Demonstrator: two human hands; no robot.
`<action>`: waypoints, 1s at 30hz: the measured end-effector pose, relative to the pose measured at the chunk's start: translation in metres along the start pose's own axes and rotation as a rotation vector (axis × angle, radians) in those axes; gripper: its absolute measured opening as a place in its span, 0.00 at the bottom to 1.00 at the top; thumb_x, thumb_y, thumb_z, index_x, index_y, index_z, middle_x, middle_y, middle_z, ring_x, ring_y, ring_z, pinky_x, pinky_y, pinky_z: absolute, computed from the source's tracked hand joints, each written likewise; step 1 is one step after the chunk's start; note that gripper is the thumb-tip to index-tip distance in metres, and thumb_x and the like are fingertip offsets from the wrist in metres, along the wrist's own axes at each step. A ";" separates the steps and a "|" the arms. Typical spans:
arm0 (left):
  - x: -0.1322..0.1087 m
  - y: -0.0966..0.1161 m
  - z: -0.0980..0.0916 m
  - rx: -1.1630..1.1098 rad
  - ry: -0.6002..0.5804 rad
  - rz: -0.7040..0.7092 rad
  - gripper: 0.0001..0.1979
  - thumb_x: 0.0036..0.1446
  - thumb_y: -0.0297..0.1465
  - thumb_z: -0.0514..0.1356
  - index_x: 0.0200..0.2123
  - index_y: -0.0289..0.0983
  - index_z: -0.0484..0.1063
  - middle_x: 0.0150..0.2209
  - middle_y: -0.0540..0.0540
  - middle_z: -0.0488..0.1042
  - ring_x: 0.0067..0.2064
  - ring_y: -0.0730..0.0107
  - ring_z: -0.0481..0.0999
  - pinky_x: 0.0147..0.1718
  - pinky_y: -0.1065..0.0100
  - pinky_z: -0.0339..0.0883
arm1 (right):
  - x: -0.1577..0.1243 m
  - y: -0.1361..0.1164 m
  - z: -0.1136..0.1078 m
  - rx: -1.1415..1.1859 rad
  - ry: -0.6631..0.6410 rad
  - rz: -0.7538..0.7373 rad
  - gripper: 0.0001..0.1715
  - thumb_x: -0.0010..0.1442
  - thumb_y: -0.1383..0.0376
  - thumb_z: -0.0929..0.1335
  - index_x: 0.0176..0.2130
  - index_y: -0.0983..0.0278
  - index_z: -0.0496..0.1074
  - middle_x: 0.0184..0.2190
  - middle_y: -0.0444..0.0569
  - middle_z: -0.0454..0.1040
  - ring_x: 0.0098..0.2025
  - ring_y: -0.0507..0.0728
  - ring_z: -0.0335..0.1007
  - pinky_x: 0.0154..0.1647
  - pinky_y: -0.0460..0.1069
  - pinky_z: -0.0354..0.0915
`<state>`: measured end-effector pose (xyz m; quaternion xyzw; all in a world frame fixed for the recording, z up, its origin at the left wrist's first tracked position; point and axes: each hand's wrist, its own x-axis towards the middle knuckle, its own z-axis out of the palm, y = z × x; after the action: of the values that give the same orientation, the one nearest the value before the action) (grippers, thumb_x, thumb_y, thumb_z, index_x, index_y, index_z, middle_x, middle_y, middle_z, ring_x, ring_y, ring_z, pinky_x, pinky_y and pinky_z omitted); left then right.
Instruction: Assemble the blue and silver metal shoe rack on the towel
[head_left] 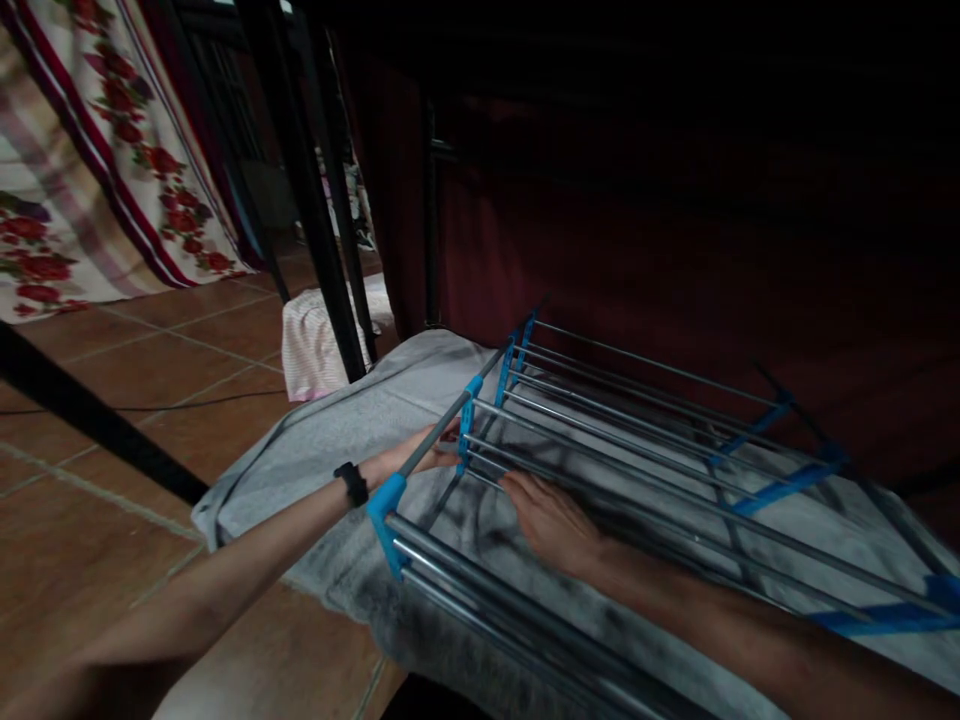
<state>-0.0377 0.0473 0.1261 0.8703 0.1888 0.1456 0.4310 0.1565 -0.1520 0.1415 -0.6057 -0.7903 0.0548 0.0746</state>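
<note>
Evidently, a dark red hanging cloth (585,240) is filling the background, and a tiled floor (187,355) is spreading out below and to the left. A grey blanket (360,420) is covering part of that floor, and on it a metal rack (637,471) with blue plastic joints is lying just ahead of the person, stretching off to the right. Its long rods are running from upper left to lower right, while the side pole (442,424) is slanting across them, away from the person. Nearer in, more tubes (480,585) are leading rightward from a blue corner piece (386,515).

The right hand (551,520) is resting at the lower rods, fingers outstretched and close together, their tips lying at or just beside a rod; its thumb is not showing, so I cannot tell whether it is holding anything. The left hand (431,458) is sitting nearer the blue bracket (466,430), behind the side pole. Its fingers are parting slightly at the bracket's outer edge, directly between the rods and the wrist; how firmly they are gripping, I cannot tell. A black wristband (351,484) is circling that wrist.
</note>
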 end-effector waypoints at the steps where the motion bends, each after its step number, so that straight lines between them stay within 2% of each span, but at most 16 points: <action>1: 0.005 -0.002 0.002 -0.054 -0.009 0.015 0.27 0.56 0.39 0.61 0.58 0.40 0.63 0.54 0.42 0.72 0.56 0.58 0.70 0.56 0.57 0.66 | 0.004 -0.003 -0.002 -0.019 0.026 -0.038 0.29 0.63 0.73 0.57 0.62 0.66 0.61 0.61 0.58 0.65 0.61 0.63 0.62 0.62 0.59 0.60; 3: 0.013 -0.004 0.006 -0.170 -0.001 0.041 0.27 0.55 0.40 0.62 0.58 0.42 0.64 0.55 0.42 0.71 0.57 0.57 0.69 0.56 0.56 0.66 | 0.014 -0.004 -0.007 -0.062 0.091 -0.034 0.30 0.63 0.71 0.59 0.64 0.67 0.57 0.63 0.60 0.62 0.62 0.65 0.59 0.62 0.60 0.59; 5: 0.019 -0.006 0.008 -0.229 0.007 0.044 0.27 0.54 0.41 0.63 0.56 0.42 0.64 0.55 0.42 0.70 0.57 0.57 0.69 0.56 0.56 0.66 | 0.027 -0.001 -0.010 -0.087 0.117 0.061 0.31 0.64 0.71 0.59 0.65 0.69 0.54 0.64 0.61 0.60 0.61 0.65 0.60 0.60 0.60 0.60; 9: 0.027 -0.015 0.010 -0.293 0.012 0.036 0.24 0.52 0.43 0.65 0.50 0.42 0.68 0.49 0.43 0.73 0.52 0.57 0.71 0.54 0.55 0.66 | 0.062 0.008 -0.011 -0.018 0.015 0.176 0.25 0.66 0.70 0.57 0.62 0.65 0.58 0.56 0.57 0.67 0.49 0.60 0.71 0.49 0.53 0.66; 14: 0.032 -0.022 0.011 -0.327 -0.025 0.011 0.24 0.51 0.45 0.65 0.47 0.40 0.70 0.46 0.43 0.74 0.50 0.54 0.72 0.50 0.55 0.68 | 0.093 0.007 -0.006 0.108 -0.001 0.173 0.21 0.65 0.70 0.58 0.57 0.64 0.61 0.53 0.56 0.71 0.49 0.59 0.71 0.45 0.51 0.65; 19: 0.034 -0.018 0.012 -0.386 -0.059 0.029 0.26 0.51 0.47 0.65 0.48 0.39 0.71 0.45 0.42 0.75 0.49 0.55 0.72 0.50 0.55 0.67 | 0.096 0.006 -0.007 0.129 -0.040 0.130 0.19 0.68 0.68 0.56 0.57 0.61 0.59 0.44 0.52 0.76 0.42 0.57 0.74 0.38 0.49 0.63; 22: 0.035 -0.021 0.013 -0.427 -0.078 0.029 0.26 0.50 0.48 0.65 0.48 0.38 0.71 0.43 0.43 0.76 0.48 0.57 0.73 0.49 0.57 0.68 | 0.097 0.009 -0.011 0.168 -0.052 0.126 0.18 0.68 0.68 0.57 0.56 0.60 0.59 0.43 0.51 0.77 0.40 0.57 0.74 0.35 0.48 0.61; 28: 0.036 -0.046 0.026 -0.492 0.023 0.018 0.20 0.52 0.46 0.65 0.41 0.38 0.73 0.38 0.44 0.76 0.42 0.60 0.75 0.46 0.60 0.69 | 0.099 0.014 -0.016 0.219 -0.056 0.076 0.17 0.67 0.68 0.56 0.52 0.60 0.65 0.42 0.50 0.77 0.41 0.57 0.74 0.35 0.47 0.61; 30: 0.036 -0.049 0.029 -0.481 0.048 0.018 0.20 0.53 0.46 0.63 0.42 0.38 0.73 0.38 0.43 0.76 0.42 0.60 0.75 0.44 0.59 0.69 | 0.099 0.014 -0.017 0.208 -0.055 0.079 0.17 0.67 0.69 0.56 0.51 0.60 0.66 0.41 0.49 0.77 0.40 0.56 0.74 0.35 0.47 0.61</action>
<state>-0.0035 0.0702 0.0729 0.7406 0.1512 0.2111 0.6198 0.1479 -0.0529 0.1606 -0.6237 -0.7575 0.1562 0.1129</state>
